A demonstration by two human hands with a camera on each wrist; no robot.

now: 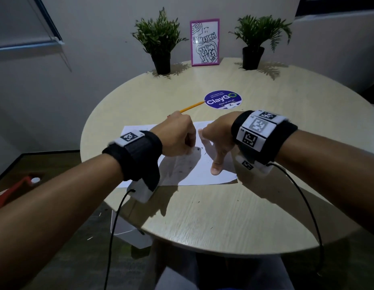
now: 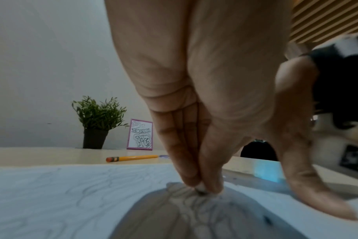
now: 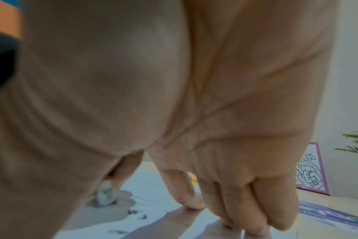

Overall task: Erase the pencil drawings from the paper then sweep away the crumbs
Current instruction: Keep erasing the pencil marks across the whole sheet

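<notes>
A white sheet of paper [image 1: 192, 174] lies on the round wooden table [image 1: 202, 216], with faint pencil lines [image 2: 88, 190] on it. My left hand [image 1: 181, 141] is curled over the sheet's middle and pinches a small white eraser [image 2: 201, 190] whose tip touches the paper. The same eraser [image 3: 105, 196] shows in the right wrist view. My right hand [image 1: 215, 147] sits just right of it, its thumb [image 1: 216, 168] and straight fingers [image 3: 225, 210] pressing the paper [image 3: 159, 194] flat. Dark eraser crumbs [image 3: 137, 214] lie beside the eraser.
A yellow pencil [image 1: 192, 106] lies beyond the paper, next to a round blue sticker [image 1: 223, 99]. Two potted plants [image 1: 161, 45] [image 1: 255, 42] and a pink-framed picture [image 1: 204, 41] stand at the table's far edge. A red object [image 1: 12, 189] lies on the floor at the left.
</notes>
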